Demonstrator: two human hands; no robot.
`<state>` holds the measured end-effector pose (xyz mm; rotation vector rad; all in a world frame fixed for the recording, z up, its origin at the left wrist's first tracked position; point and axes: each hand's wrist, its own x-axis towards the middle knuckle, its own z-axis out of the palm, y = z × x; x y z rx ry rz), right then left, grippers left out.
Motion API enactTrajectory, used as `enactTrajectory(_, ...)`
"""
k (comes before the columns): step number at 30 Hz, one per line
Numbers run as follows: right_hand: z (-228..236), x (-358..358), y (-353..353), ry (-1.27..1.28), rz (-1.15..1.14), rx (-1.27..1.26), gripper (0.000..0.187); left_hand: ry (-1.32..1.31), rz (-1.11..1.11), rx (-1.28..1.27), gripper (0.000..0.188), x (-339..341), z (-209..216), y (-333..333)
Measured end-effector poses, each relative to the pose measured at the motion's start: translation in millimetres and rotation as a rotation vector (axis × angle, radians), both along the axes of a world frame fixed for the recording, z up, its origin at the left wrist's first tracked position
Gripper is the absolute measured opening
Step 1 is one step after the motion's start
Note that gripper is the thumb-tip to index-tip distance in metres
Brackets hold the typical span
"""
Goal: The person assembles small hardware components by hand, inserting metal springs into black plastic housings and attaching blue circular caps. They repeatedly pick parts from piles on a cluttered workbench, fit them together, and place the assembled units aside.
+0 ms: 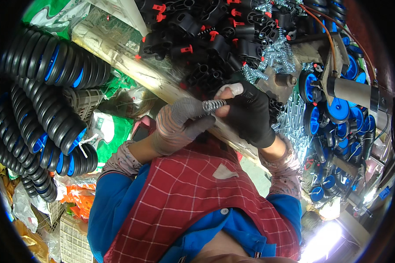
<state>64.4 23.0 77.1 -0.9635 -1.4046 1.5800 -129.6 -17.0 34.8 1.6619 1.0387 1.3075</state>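
Observation:
A small metal coil spring (214, 105) lies level between my two hands, just in front of the bench edge. My left hand (173, 125), in a grey striped glove, is closed around the spring's left end. My right hand (249, 115) wears a black glove with bare fingertips and a white wrap on one finger. Its fingertips pinch at the spring's right end; whether they hold anything more is hidden. Just beyond the hands are piled black plastic housings (186, 24) with red tabs. Loose coil springs (276, 55) lie in a heap at the far right of them.
Stacks of black wheels with blue hubs (48, 105) stand at my left. A pale wooden beam (118, 55) edges the bench. Many metal pins (296, 118) lie right of my right hand, near a metal fixture (351, 90) and more blue wheels (338, 109).

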Motion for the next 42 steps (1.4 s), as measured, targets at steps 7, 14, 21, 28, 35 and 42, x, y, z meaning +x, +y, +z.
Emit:
enactTrajectory(7, -7, 7, 50, -0.688, -0.082, 0.693, 0.027, 0.325, 0.204, 0.315, 0.024, -10, -22, 22)
enactTrajectory(14, -22, -1, 60, -1.029, 0.096, 0.951, 0.045, 0.414, 0.199, 0.285, 0.025, -17, -33, 38)
enactTrajectory(21, -14, -12, 58, -0.848, 0.172, 0.895, 0.044, 0.339, 0.180, 0.286, 0.026, -18, -33, 39)
enactTrajectory(28, -5, -11, 35, -0.442, 0.122, 0.491, 0.035, -0.010, 0.124, -0.035, 0.034, -11, -25, 22)
enactTrajectory(35, 4, 14, 41, -0.581, -0.049, 0.444, 0.028, 0.709, 0.448, 0.366, 0.052, -70, -18, 94)
enactTrajectory(42, -15, 1, 53, -0.406, -0.205, 0.434, 0.028, 0.730, 0.508, 0.271, 0.042, -69, -10, 88)
